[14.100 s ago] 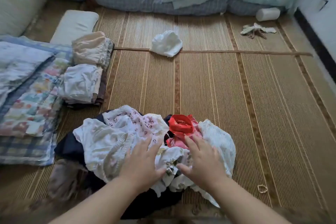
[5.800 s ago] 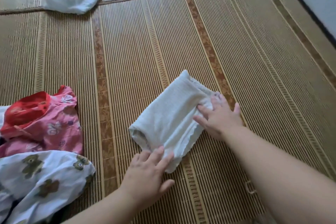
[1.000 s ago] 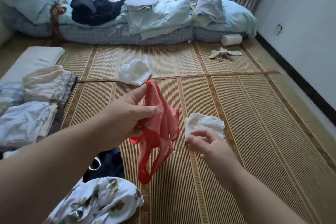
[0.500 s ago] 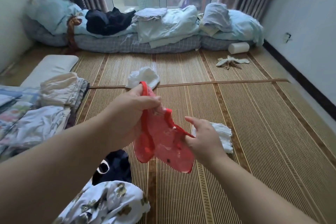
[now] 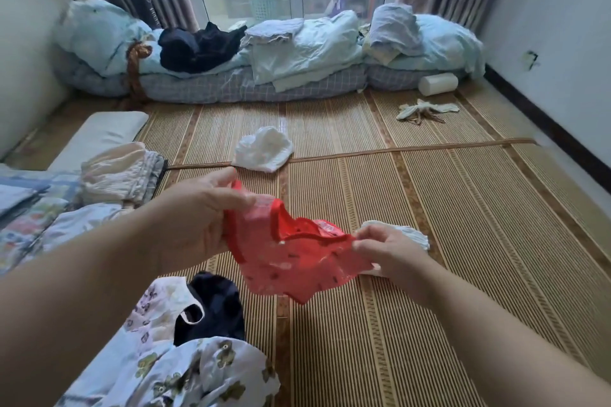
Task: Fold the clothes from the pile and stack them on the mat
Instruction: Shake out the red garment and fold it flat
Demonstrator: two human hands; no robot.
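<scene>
Progress looks early: left hand (image 5: 201,218) and right hand (image 5: 386,251) each pinch an end of the red garment (image 5: 297,261), spread in the air over the mat (image 5: 479,208). One folded white piece (image 5: 413,235) lies behind the right hand; the pile (image 5: 198,363) waits unfolded.

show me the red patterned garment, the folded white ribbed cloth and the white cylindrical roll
red patterned garment (image 5: 291,261), head view, middle of the fabric
folded white ribbed cloth (image 5: 415,235), head view, upper right corner
white cylindrical roll (image 5: 438,83), head view, curved side

Red garment (image 5: 291,261) with darker specks, white bear-print cloth (image 5: 211,370), navy piece (image 5: 215,304), tan striped mat (image 5: 463,225).
</scene>
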